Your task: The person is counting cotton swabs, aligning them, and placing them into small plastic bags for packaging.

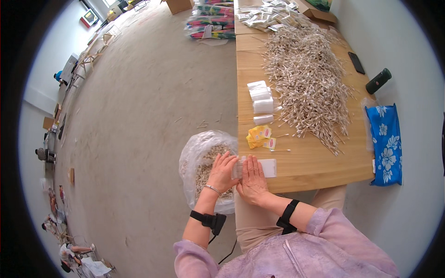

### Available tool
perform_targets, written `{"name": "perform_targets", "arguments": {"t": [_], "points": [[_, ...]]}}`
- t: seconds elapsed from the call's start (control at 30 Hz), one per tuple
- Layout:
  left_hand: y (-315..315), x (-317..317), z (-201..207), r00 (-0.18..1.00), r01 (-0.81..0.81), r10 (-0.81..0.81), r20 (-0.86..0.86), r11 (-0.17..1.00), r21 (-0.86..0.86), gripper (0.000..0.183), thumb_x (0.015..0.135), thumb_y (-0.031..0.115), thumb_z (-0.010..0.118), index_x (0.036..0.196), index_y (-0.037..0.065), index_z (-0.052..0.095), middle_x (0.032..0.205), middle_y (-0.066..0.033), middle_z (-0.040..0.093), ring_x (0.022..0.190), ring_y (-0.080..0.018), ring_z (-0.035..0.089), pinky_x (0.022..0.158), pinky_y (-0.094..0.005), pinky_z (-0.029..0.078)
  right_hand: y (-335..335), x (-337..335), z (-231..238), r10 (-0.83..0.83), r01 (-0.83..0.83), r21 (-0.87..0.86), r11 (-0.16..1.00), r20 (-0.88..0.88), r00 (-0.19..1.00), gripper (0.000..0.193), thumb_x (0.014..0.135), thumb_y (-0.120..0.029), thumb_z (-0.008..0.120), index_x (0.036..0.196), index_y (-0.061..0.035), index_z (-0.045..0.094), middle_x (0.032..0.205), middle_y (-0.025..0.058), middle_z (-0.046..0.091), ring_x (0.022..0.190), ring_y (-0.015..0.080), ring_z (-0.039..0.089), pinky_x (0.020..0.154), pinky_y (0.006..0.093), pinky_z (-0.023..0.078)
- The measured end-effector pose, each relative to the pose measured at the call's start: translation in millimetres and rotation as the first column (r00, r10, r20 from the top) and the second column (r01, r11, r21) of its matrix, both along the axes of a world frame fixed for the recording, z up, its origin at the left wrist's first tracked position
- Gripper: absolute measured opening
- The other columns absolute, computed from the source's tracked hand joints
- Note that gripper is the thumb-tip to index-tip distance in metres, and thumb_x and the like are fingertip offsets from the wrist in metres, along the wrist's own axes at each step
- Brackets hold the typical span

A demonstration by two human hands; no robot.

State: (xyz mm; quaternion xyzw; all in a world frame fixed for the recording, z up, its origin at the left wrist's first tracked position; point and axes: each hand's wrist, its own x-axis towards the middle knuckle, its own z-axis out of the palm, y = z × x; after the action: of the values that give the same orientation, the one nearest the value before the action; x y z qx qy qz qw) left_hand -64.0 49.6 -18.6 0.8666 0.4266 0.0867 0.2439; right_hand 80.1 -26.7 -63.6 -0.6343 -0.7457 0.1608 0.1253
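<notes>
Table of tan wood [315, 164] carries heaped white-tipped cotton swabs [308, 78] at one o'clock; clear plastic bag [188, 155] gapes at nine; bare right hand [254, 182] lies flat, bare left hand [221, 175] touches, grip unclear, on transparent swab packet [238, 169] between, at table's nine-o'clock edge.

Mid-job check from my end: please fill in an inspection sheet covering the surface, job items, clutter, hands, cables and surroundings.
Surface: wooden table, its near end at the person's lap.
Job items: flat pouch, its right end white; swabs lined up between the hands; large loose swab pile; white pouches; yellow cards.
Clutter: black phone, dark green cylinder, blue floral pack.
Hands: left hand at the swabs; right hand over the pouch; grip unclear.
Cables: thin black cable near the left forearm; ends unclear.
Surroundings: clear bag of swabs beside the table; stray swabs on the grey floor; people far left.
</notes>
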Motion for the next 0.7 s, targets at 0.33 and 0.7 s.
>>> {"name": "perform_targets", "arguments": {"t": [0.33,0.7], "points": [[-13.0,-19.9,-64.9,0.559,-0.464,0.688,0.462,0.722,-0.513,0.052,0.088,0.023,0.065,0.129,-0.002,0.047,0.127,-0.0169,0.054,0.117,-0.0234,0.051,0.099,-0.0332,0.04,7.7,-19.8,3.7,-0.066,0.057,-0.095,0.994,-0.097,0.993,0.097,0.083,-0.038,0.053,0.142,0.011,-0.006,0.151,0.0302,-0.005,0.142,0.041,-0.007,0.115,0.0476,-0.002],[-14.2,1.1,-68.0,0.398,-0.353,0.793,0.461,0.596,-0.721,0.026,0.093,0.024,0.06,0.101,0.0,0.063,0.087,-0.0015,0.065,0.077,-0.0064,0.057,0.07,-0.0227,0.047,9.6,-33.0,0.1,-0.057,0.052,-0.05,0.997,-0.089,0.994,0.096,0.081,-0.037,0.053,0.144,0.0087,-0.003,0.151,0.0294,-0.003,0.142,0.0411,-0.006,0.115,0.048,-0.002]]}}
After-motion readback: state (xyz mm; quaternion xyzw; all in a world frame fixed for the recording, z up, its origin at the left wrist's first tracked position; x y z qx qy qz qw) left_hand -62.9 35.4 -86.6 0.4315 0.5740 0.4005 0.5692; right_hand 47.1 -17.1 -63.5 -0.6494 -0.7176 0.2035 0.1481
